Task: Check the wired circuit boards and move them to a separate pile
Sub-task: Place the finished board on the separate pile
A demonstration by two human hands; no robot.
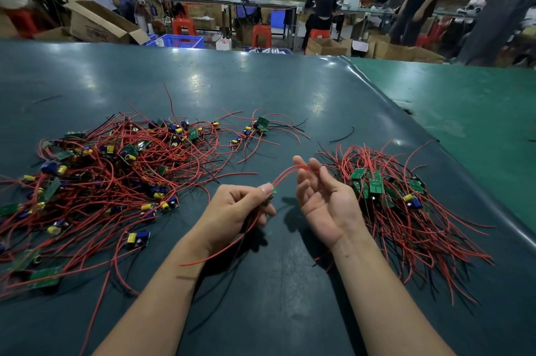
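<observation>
Pinching a wired board [272,191], left hand [237,210]; right hand [324,199] open above green table [261,88].

The left hand [237,210] pinches a small circuit board [272,192] between thumb and fingers above the dark green table [261,88]. Red wires [285,174] run from this board to the right hand [322,199], which is held palm-up with fingers loosely extended. A large tangled pile [110,175] lies left of the board. A smaller pile [400,204] lies to its right.
</observation>
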